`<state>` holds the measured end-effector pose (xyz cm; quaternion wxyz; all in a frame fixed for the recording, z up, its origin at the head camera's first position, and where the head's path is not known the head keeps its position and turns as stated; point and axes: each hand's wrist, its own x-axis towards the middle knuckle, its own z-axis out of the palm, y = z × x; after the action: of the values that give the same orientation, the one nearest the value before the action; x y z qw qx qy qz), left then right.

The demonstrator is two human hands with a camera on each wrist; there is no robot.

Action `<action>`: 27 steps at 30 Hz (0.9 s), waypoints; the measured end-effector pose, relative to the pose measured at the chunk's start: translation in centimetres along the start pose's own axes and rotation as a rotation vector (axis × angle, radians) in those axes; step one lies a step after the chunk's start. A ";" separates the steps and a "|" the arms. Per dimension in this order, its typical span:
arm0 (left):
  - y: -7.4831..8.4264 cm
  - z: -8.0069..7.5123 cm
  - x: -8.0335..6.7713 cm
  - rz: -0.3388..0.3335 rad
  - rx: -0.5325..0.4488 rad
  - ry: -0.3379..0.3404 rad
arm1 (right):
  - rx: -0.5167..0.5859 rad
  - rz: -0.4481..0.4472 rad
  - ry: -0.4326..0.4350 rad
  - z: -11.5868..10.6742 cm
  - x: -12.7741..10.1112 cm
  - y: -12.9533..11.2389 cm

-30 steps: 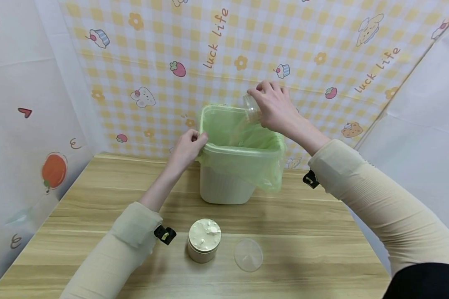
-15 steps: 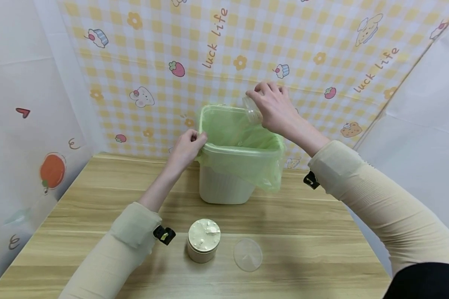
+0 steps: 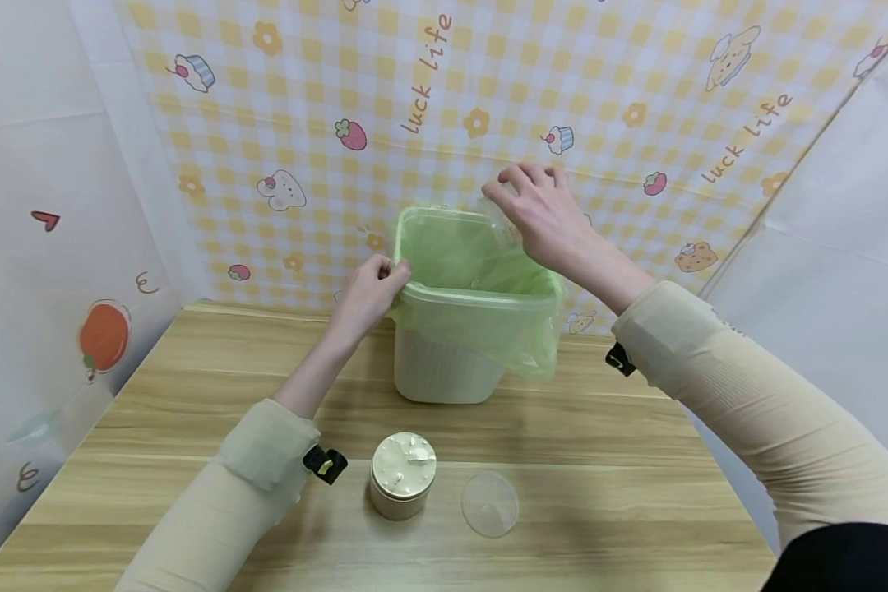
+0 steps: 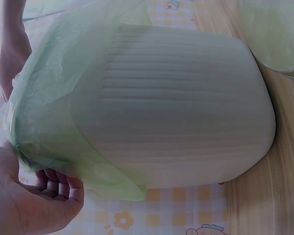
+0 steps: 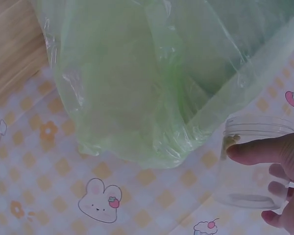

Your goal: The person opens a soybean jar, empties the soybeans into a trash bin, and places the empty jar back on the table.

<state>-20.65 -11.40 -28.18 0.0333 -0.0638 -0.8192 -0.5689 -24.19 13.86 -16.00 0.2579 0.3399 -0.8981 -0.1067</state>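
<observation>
A white ribbed trash bin (image 3: 447,362) stands at the back of the table, lined with a light-green plastic bag (image 3: 481,321) folded over its rim. My left hand (image 3: 373,292) grips the liner at the bin's left front rim, fingers curled. Over the right side of the opening, my right hand (image 3: 548,214) holds a clear plastic jar (image 3: 499,222), mostly hidden by the hand in the head view. In the right wrist view, thumb and fingers wrap the jar (image 5: 245,181), and a small patch of yellowish-brown bits (image 5: 230,141) shows inside near its threaded mouth.
Toward the front of the wooden table (image 3: 599,493) stands a round can (image 3: 403,477) with a pale silvery top. A clear round lid (image 3: 490,504) lies flat to its right. A checked cloth backdrop (image 3: 326,205) hangs right behind the bin.
The yellowish stream falling from the jar into the bin is no longer visible. My right hand has tipped the jar slightly further. My left hand keeps its place on the rim.
</observation>
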 end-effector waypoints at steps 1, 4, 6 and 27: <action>0.0 0.0 0.0 0.000 -0.001 -0.001 | -0.008 -0.011 0.007 0.0 0.0 0.0; 0.0 0.0 0.0 -0.002 -0.004 -0.003 | -0.030 -0.034 0.013 0.0 -0.2 0.1; 0.1 0.0 0.0 -0.003 -0.009 -0.004 | -0.042 -0.044 0.009 0.0 -0.2 0.1; 0.0 0.1 -0.1 -0.002 -0.022 -0.005 | -0.169 -0.116 0.007 0.0 -0.1 0.2</action>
<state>-20.57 -11.32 -28.17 0.0299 -0.0647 -0.8130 -0.5779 -24.20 14.11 -15.96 0.2824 0.3689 -0.8636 -0.1958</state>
